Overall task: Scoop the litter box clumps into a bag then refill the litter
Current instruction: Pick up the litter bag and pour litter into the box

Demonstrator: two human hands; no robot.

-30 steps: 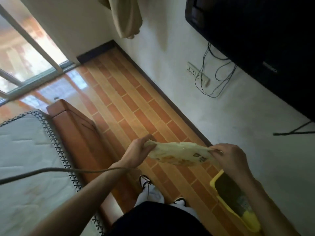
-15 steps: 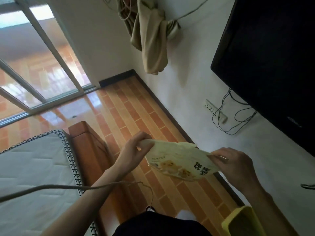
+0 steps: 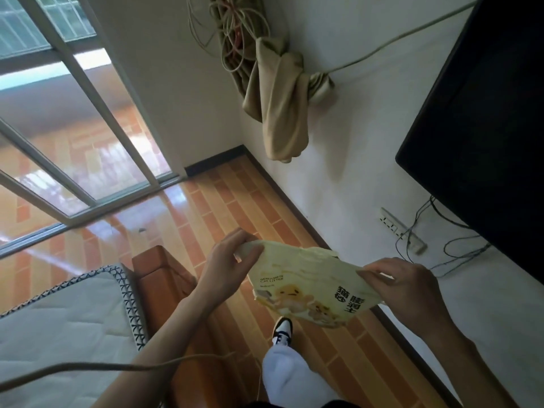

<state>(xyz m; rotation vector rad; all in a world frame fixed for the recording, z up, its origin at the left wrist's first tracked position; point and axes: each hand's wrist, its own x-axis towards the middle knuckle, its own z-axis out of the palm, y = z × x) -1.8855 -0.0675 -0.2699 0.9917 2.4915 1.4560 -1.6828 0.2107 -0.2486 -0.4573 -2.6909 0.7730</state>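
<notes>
Right at the bottom is a leg in pale trousers [image 3: 290, 375], and past it a black and white shoe [image 3: 283, 329] stands on the wooden floor [image 3: 235, 207]. A thin tan cord [image 3: 88, 371] runs across the left forearm. A little above that, both hands hold a yellow bag of cat litter [image 3: 306, 285] up in the air over the floor. The bag looks soft and crumpled, and it has chick pictures and the words "bentonite cat litter" on it. The left hand [image 3: 228, 259] pinches the bag's left top corner, with the thumb and fingers curled onto it. The right hand [image 3: 401, 285] grips the right edge of the bag, fingers bent round it. The bag stretches between the two hands, and its bottom part hangs down near the shoe. On the left is a white mattress [image 3: 59, 334] with a black zigzag edge, lying on a brown wooden bed frame [image 3: 164, 278]. The floor has orange and light brown planks and it shines near the glass sliding door [image 3: 73, 136] on the far left. On the right is a white wall [image 3: 338, 172]. A power strip [image 3: 401, 229] is on that wall with black wires hanging from it. A big black screen [image 3: 485, 113] fills the right side. Farthest away, a beige cloth [image 3: 282, 104] hangs knotted on the wall, with a bunch of looped cables [image 3: 232, 33] just above it.
</notes>
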